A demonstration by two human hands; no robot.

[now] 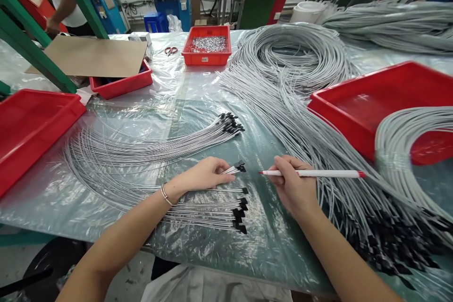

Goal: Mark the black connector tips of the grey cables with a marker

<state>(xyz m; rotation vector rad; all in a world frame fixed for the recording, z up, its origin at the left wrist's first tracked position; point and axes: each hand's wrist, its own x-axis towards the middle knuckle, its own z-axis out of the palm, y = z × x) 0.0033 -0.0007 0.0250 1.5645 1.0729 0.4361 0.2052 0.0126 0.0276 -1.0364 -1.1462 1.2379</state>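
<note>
My left hand [208,173] pinches a few thin grey cables near their black end connectors [240,166], which poke out to the right of the fingers. In my right hand [295,184] is a white marker pen [329,173] with a red tip, pointing left toward those connectors without touching them. Below my left hand, more cables with black connectors [239,214] lie in a loose row. Beyond it rests a fanned bundle of cables [170,146], its black ends [230,123] gathered together. The cables curve round at the left.
A large grey cable coil [290,52] spreads along the right, its black ends near the front. Red trays stand at the left [35,127], right [347,99] and back [205,60], the back one holding small metal parts. Red-handled snips [171,50] lie near cardboard [92,56]. A person [67,4] stands back left.
</note>
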